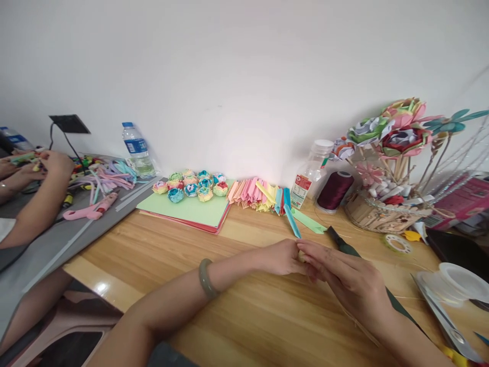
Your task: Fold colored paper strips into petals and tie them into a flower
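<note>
My left hand (280,257), below a green bangle (207,278) on the wrist, is closed with its fingertips against those of my right hand. My right hand (349,275) curves over from the other side, its fingers pressed together. A bit of something small and pale yellow shows between the fingers; most of it is hidden, so its kind cannot be told. A thin thread (357,322) trails below my right hand. Just beyond the fingertips lies a folded blue paper strip (292,221), beside a row of folded coloured paper pieces (254,193) and a light green strip (309,221).
Several small paper flowers (191,189) sit on green paper sheets (171,211). At right are a plastic bottle (311,173), purple thread cone (336,192), flower basket (385,216), tape roll (397,243), spool (454,280) and scissors (445,321). A co-worker's hands (55,165) and a glue gun (91,208) are left.
</note>
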